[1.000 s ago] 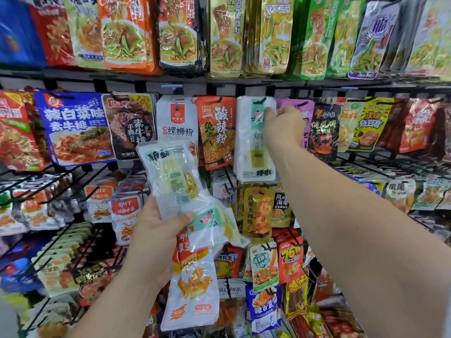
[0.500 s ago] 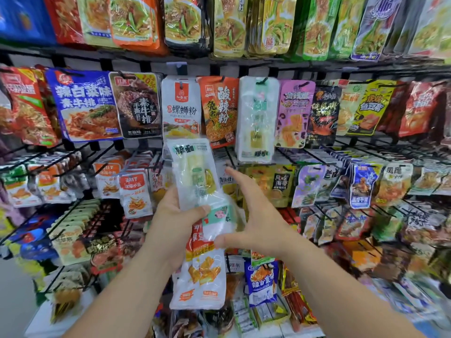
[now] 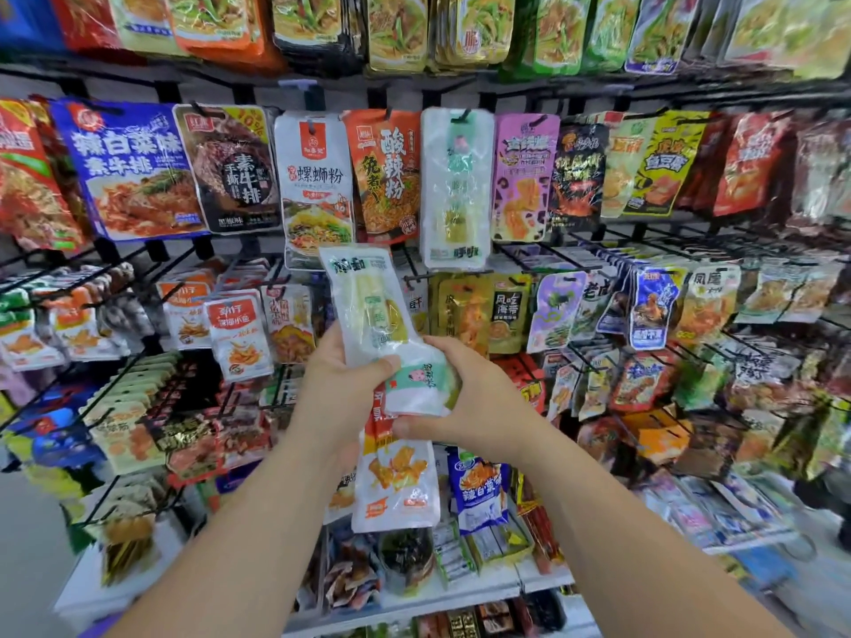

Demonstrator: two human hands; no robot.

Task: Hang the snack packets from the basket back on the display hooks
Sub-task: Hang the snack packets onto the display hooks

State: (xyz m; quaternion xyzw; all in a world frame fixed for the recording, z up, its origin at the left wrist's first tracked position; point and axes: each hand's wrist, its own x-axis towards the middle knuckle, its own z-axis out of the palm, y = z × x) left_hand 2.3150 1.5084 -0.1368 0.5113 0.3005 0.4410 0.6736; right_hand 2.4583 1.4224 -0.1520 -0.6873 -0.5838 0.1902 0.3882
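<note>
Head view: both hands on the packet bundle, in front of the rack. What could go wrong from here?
1. The left hand grips a packet bundle. If the right hand pulls the green-labelled packet free, the orange-printed packet dangling below may slip out.
2. The hung clear packet of the same kind sits tight between neighbours, so threading its hook could knock the purple packet.

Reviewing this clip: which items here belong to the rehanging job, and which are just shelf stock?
In the job: left hand, holding the clear green packet and orange-and-white packet; right hand, gripping the green-label packet; matching packet hanging above.
Shelf stock: blue packet, purple packet, black packet.
</note>
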